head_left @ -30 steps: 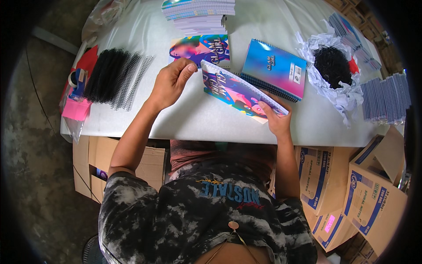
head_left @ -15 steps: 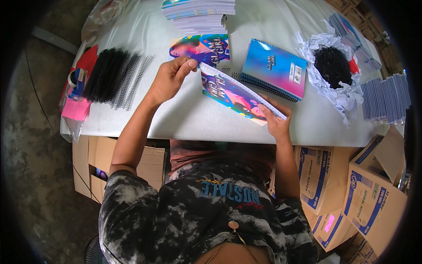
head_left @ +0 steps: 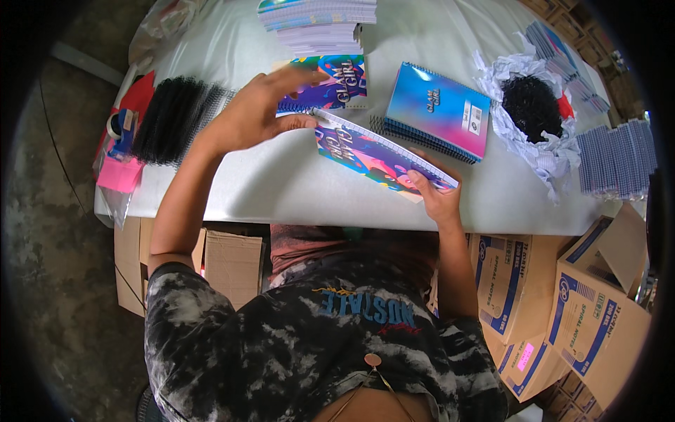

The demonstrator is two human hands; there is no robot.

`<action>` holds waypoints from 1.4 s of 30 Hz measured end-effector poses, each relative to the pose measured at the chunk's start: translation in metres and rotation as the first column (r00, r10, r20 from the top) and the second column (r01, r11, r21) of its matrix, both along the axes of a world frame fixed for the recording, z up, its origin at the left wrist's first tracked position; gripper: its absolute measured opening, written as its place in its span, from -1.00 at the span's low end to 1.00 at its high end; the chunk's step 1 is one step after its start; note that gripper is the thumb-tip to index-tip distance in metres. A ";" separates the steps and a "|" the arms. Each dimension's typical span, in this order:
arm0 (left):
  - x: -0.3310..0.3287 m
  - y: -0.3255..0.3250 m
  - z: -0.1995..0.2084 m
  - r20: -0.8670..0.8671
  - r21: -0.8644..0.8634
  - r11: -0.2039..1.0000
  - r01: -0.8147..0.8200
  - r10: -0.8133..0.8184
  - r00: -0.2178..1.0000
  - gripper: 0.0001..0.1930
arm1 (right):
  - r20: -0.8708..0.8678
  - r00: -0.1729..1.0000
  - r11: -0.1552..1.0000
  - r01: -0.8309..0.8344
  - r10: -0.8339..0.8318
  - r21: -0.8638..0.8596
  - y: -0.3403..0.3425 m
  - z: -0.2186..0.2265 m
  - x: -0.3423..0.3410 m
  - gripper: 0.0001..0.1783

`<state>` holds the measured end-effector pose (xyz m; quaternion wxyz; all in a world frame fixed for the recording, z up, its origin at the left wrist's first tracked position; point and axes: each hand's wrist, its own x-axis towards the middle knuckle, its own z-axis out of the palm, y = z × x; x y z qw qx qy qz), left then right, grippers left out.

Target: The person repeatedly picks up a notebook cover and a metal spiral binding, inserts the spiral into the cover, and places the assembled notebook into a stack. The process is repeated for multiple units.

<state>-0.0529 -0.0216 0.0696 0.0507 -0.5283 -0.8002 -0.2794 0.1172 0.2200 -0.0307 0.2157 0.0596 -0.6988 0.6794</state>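
Observation:
My right hand (head_left: pixel 437 193) grips the right end of an unbound notebook (head_left: pixel 373 158) with a colourful purple cover, tilted above the table, its paper edge facing up. At its left corner a dark spiral wire (head_left: pixel 299 109) shows, partly hidden by my left hand (head_left: pixel 260 112). That hand is open around the wire, thumb stretched below and fingers above, slightly blurred. Whether it touches the wire I cannot tell. Behind it lies another notebook with a similar cover (head_left: pixel 351 81).
Bound blue-pink notebooks (head_left: pixel 436 105) are piled to the right. Paper stacks (head_left: pixel 327 39) stand at the back. Black spiral coils (head_left: pixel 169 119) lie left, a black coil tangle (head_left: pixel 532 109) in crumpled paper right. More notebook stacks (head_left: pixel 615 160) line the right edge; cardboard boxes (head_left: pixel 598 316) stand below.
My left hand has gone from closed fingers to spread ones and shifted left, and the dark spiral wire now shows between thumb and fingers. The held notebook has moved slightly left.

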 end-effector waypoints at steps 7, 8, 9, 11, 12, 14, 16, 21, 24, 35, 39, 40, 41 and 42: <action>0.012 0.007 0.012 -0.378 -0.174 0.980 -0.096 0.024 0.925 -0.73 | -0.139 0.990 0.960 0.054 -0.016 0.274 -0.006 -0.002 -0.002 -0.70; 0.013 0.009 0.011 -0.463 -0.098 0.989 -0.115 0.057 0.885 -0.74 | -0.165 0.986 0.963 0.047 -0.003 0.266 -0.007 -0.002 -0.003 -0.67; 0.013 0.007 0.013 -0.360 -0.238 0.964 -0.120 0.027 0.932 -0.75 | -0.186 0.982 0.959 0.054 -0.002 0.277 -0.007 -0.004 -0.003 -0.67; 0.013 0.002 0.024 -0.136 -0.501 0.862 -0.078 0.011 0.991 -0.76 | -0.229 0.973 0.952 0.070 0.000 0.298 -0.007 -0.007 -0.003 -0.66; 0.015 0.005 0.028 -0.197 -0.493 0.863 -0.109 0.011 0.980 -0.76 | -0.231 0.973 0.955 0.072 -0.003 0.289 -0.009 -0.007 -0.003 -0.66; 0.020 0.012 0.033 -0.317 -0.472 0.865 -0.169 0.012 0.948 -0.77 | -0.235 0.972 0.959 0.076 -0.011 0.272 -0.013 -0.006 -0.002 -0.65; 0.014 0.009 0.016 -0.424 -0.240 0.967 -0.090 -0.021 0.905 -0.77 | -0.252 0.968 0.954 0.087 -0.012 0.288 -0.014 -0.006 -0.002 -0.65; 0.004 0.006 0.021 -0.303 -0.346 0.936 -0.063 -0.048 0.952 -0.76 | -0.306 0.952 0.953 0.090 0.003 0.290 -0.016 -0.011 -0.013 -0.68; -0.001 0.009 0.020 -0.349 -0.300 0.953 -0.042 -0.069 0.935 -0.75 | -0.302 0.953 0.946 0.090 0.009 0.313 -0.015 -0.012 -0.020 -0.69; -0.015 -0.001 0.024 -0.360 -0.409 0.912 -0.033 -0.128 0.924 -0.75 | -0.266 0.962 0.959 0.014 0.065 0.284 -0.019 -0.007 -0.037 -0.68; -0.004 0.004 0.033 -0.391 -0.359 0.932 -0.047 -0.104 0.915 -0.76 | -0.306 0.951 0.956 0.042 0.051 0.291 -0.021 -0.009 -0.037 -0.69; -0.003 0.000 0.029 -0.385 -0.357 0.934 -0.006 -0.141 0.912 -0.77 | -0.308 0.949 0.963 0.022 0.064 0.268 -0.022 -0.009 -0.037 -0.69; -0.001 -0.003 0.029 -0.378 -0.356 0.934 0.035 -0.178 0.908 -0.77 | -0.315 0.947 0.958 0.029 0.065 0.284 -0.023 -0.008 -0.036 -0.69; 0.004 -0.004 0.030 -0.345 -0.423 0.906 -0.023 -0.138 0.928 -0.75 | -0.315 0.947 0.953 0.039 0.061 0.302 -0.026 -0.008 -0.031 -0.69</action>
